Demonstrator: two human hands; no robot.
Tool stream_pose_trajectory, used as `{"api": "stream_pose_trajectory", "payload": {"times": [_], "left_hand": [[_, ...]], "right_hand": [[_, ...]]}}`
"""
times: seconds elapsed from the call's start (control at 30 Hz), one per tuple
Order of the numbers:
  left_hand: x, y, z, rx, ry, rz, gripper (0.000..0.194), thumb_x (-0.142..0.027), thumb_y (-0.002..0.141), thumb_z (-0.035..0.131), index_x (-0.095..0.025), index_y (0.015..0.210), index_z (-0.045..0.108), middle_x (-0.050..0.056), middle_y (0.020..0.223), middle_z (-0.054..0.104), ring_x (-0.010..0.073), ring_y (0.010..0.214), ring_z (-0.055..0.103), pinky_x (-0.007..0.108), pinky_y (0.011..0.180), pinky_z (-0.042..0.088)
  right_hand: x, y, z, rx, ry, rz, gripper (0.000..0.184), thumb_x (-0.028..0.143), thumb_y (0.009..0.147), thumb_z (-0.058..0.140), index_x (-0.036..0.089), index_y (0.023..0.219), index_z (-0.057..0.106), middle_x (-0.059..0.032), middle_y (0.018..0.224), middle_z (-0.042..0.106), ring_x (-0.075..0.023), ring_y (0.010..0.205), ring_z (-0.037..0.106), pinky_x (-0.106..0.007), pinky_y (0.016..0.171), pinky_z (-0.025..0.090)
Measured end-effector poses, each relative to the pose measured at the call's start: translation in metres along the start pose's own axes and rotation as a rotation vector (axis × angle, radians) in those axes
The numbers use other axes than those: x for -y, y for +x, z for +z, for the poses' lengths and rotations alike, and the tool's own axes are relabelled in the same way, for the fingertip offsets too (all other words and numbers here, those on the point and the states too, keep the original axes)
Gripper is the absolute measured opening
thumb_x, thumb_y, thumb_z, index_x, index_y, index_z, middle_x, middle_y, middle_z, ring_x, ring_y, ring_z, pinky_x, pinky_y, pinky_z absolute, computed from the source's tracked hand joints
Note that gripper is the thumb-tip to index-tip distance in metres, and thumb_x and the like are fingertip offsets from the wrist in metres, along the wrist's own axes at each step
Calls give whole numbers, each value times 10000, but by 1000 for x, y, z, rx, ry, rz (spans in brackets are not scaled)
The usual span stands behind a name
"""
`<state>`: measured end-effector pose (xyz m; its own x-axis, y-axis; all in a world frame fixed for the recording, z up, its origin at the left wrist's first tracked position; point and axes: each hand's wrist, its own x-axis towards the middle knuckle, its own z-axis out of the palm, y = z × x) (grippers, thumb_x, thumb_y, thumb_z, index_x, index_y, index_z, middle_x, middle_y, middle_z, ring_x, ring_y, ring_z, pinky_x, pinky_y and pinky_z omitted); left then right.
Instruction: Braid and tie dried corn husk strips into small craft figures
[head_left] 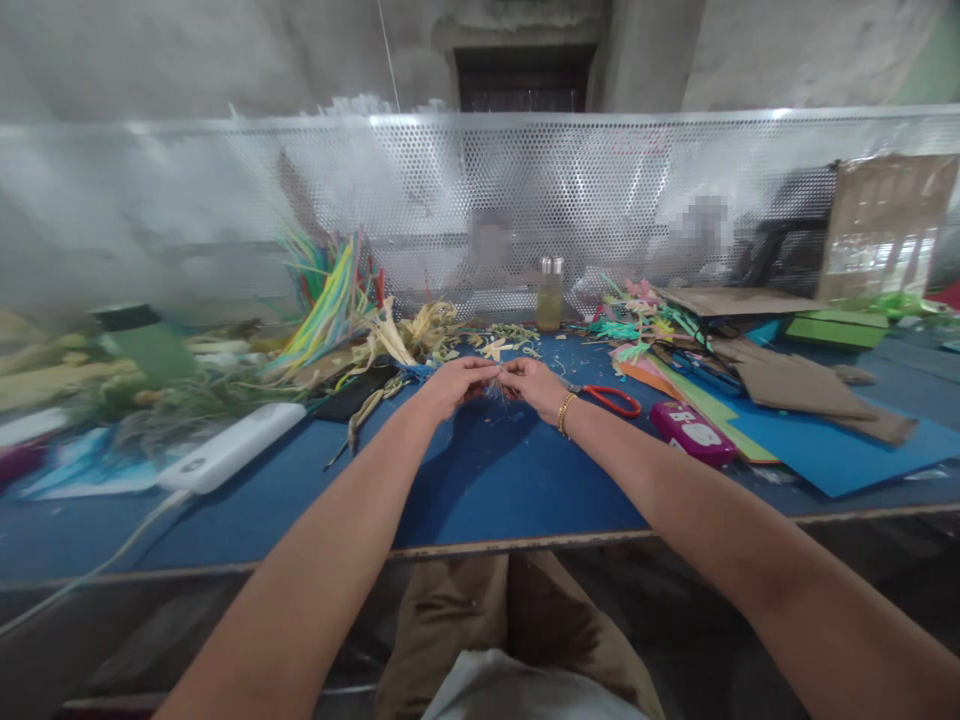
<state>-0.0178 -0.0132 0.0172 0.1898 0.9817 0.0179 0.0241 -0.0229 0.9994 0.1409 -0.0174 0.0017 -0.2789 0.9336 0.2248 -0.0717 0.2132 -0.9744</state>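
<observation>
My left hand (454, 386) and right hand (534, 384), fingers (481, 374) nearly meeting, pinch a wisp of dry fibres (504, 394) between them, over the blue tabletop (487, 490). Red-handled scissors (621, 399) lie right of my gold bracelet (563, 412); a pale, star-shaped piece (495, 348) lies just beyond the hands.

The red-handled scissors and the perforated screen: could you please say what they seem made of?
Scissors: handles probably smooth plastic, being bright red; blades likely metal, greyish, though partly hidden. Perforated screen: likely bare metal, from its silvery sheen and regular holes.
</observation>
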Motion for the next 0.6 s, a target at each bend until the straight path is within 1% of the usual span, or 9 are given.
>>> {"api": "stream_pose_trajectory", "payload": {"times": [0.1, 0.2, 0.33, 0.43, 0.5, 0.6], "left_hand": [[-2, 1, -2, -23, -50, 3, 302, -315, 536, 809, -162, 717, 622, -20, 641, 577, 83, 599, 527, 217, 600, 404], [-3, 2, -3, -44, -62, -24, 305, -323, 530, 809, -161, 702, 616, -15, 654, 592, 90, 614, 541, 219, 596, 403], [-2, 1, 0, -15, -50, -53, 291, -307, 524, 814, -158, 686, 622, -22, 613, 574, 77, 570, 514, 215, 575, 397], [0, 2, 3, -2, -93, -57, 268, -259, 517, 813, -158, 649, 603, -31, 565, 538, 66, 527, 485, 203, 530, 383], [0, 3, 3, -26, -133, -55, 244, -231, 527, 799, -159, 650, 601, -26, 569, 543, 71, 527, 492, 199, 511, 385], [-2, 7, -1, -99, -181, -46, 197, -210, 567, 763, -168, 683, 609, -9, 605, 574, 81, 537, 505, 201, 496, 398]], "right_hand": [[1, -1, 1, -4, 36, 44, 149, 248, 711, 659, 165, 767, 549, 32, 584, 559, -74, 497, 460, -222, 520, 406], [1, -1, 1, -30, 61, 61, 175, 219, 707, 661, 169, 815, 533, 29, 619, 579, -80, 512, 482, -230, 535, 425], [0, 0, 1, -53, 50, 61, 269, 201, 687, 680, 175, 891, 506, 26, 651, 595, -83, 504, 488, -237, 526, 419], [-1, -1, 1, -48, 55, 57, 296, 187, 668, 695, 182, 882, 490, 39, 635, 583, -76, 497, 484, -229, 513, 409], [-1, -2, 2, -37, 63, 63, 304, 184, 660, 704, 185, 870, 484, 47, 624, 572, -74, 501, 488, -227, 515, 416], [0, -3, 3, -31, 43, 88, 339, 173, 643, 725, 185, 879, 482, 47, 631, 575, -81, 528, 520, -226, 524, 433]]}}
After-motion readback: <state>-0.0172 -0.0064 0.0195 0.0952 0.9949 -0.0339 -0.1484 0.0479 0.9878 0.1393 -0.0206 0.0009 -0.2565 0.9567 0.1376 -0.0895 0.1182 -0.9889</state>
